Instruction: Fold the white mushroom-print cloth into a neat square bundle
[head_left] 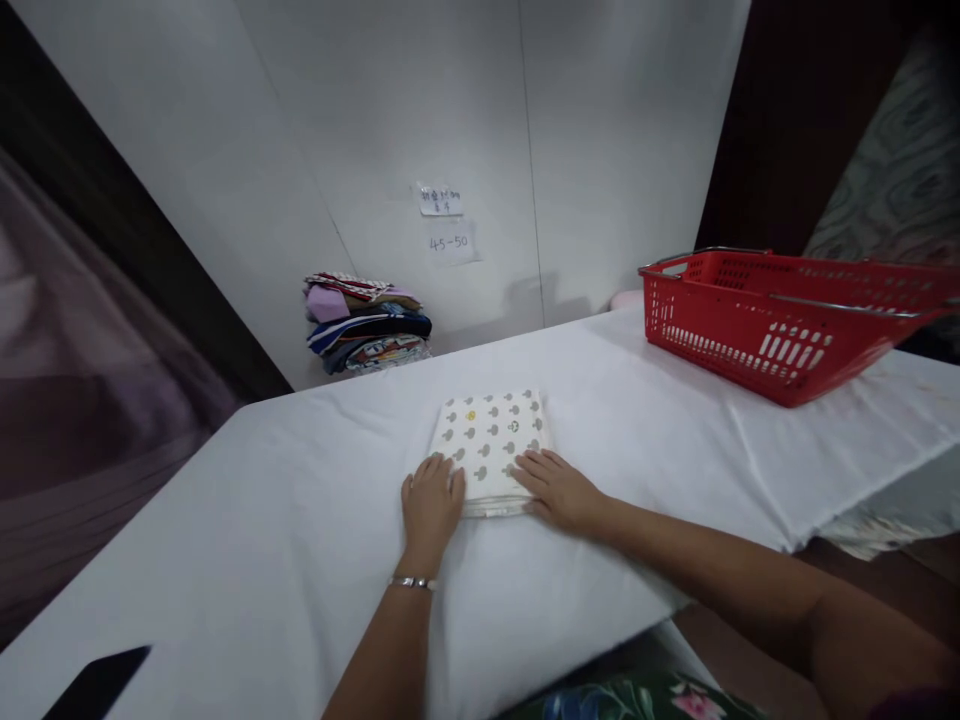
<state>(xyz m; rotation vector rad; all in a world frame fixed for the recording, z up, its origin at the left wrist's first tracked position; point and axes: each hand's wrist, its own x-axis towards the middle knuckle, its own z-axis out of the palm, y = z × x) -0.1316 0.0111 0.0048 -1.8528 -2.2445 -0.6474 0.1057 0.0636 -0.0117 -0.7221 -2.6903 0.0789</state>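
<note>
A folded white cloth (pixel 491 435) printed with grey tree-like shapes lies flat on the white-covered table (pixel 315 560). It is folded into a neat, layered rectangle, with small yellow and green marks on top. My left hand (pixel 433 500) touches its near left corner, the fingers stretched out and a silver bracelet on the wrist. Over the right edge, my right hand (pixel 559 488) rests with its fingers laid flat on the cloth. Neither hand grips anything.
A red plastic basket (pixel 750 335) with metal handles stands at the table's right. Behind the far edge rises a stack of folded clothes (pixel 367 325) against the wall. Handwritten paper labels (pixel 452 242) hang above. A dark flat object (pixel 101 685) lies at the lower left.
</note>
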